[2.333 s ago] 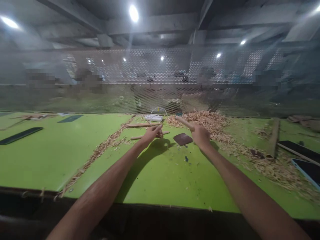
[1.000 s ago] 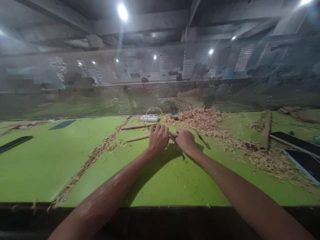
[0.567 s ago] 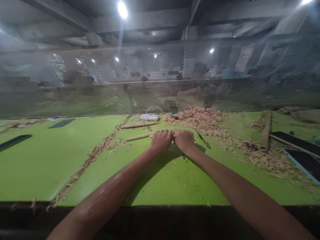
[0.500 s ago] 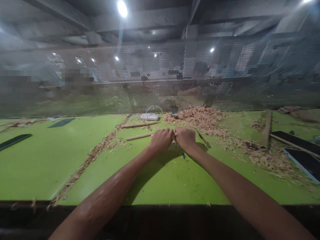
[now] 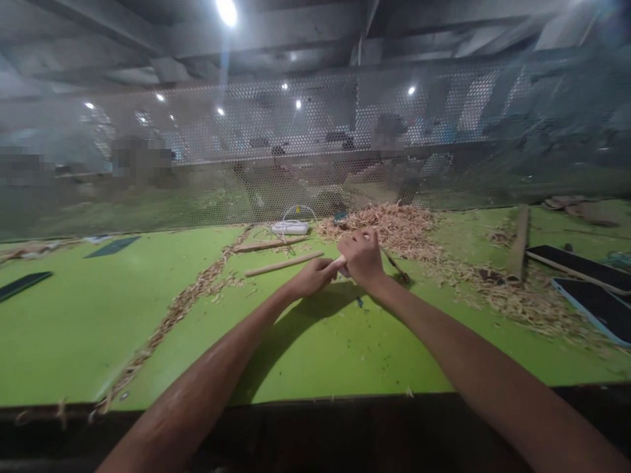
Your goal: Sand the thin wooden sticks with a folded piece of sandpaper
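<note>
My left hand (image 5: 314, 276) is closed around one end of a pale stick-like piece (image 5: 338, 263), just above the green table. My right hand (image 5: 362, 257) wraps the other end from above, its knuckles raised, so most of the piece is hidden. A small whitish bit shows below the right fingers, too unclear to name. Behind my left hand a thin wooden stick (image 5: 283, 264) lies on the table. A slim dark tool (image 5: 396, 266) rests to the right of my right hand, partly covered by it.
A heap of tan curly strips (image 5: 389, 223) lies behind my hands, trailing right. A white power strip (image 5: 290, 228) with a cable and a flat wooden strip (image 5: 269, 245) lie at the back. Phones (image 5: 594, 305) and a board (image 5: 518, 246) are at right. Perforated mesh (image 5: 305, 184) stands behind.
My right hand has turned and risen, while my left hand has shifted slightly down. The pale piece now shows between them, and the thin stick's right end is uncovered. The view has shifted slightly.
</note>
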A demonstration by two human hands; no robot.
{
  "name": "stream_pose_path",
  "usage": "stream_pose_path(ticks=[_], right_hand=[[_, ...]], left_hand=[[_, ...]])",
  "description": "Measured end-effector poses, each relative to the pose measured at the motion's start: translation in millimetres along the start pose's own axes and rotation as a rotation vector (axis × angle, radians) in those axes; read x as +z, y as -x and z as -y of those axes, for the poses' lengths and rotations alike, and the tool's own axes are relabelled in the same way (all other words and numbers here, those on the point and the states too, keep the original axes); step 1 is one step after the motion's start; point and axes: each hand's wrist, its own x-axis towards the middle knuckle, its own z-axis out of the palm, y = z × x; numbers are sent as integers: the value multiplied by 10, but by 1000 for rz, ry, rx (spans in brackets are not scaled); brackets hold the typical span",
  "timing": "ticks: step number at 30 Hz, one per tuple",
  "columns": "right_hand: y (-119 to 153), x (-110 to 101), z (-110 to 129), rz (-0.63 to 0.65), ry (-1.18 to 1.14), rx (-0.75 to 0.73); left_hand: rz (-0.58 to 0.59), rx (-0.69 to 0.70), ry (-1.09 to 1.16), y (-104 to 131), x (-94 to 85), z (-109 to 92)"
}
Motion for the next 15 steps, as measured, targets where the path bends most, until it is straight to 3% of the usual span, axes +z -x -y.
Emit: stream_pose_path(ticks=[3, 8, 11, 15], right_hand=[[-26, 57, -93, -38, -45, 60], [-60, 162, -369, -159, -110, 375], [-43, 248, -442, 0, -180, 509], [-36, 431, -410, 212, -223, 513]], left_hand=[[35, -4, 71, 14, -49, 23], [10, -57, 208, 22, -178, 156], [-46, -87, 344, 10, -250, 218], [-78, -114, 450, 1, -279, 210]])
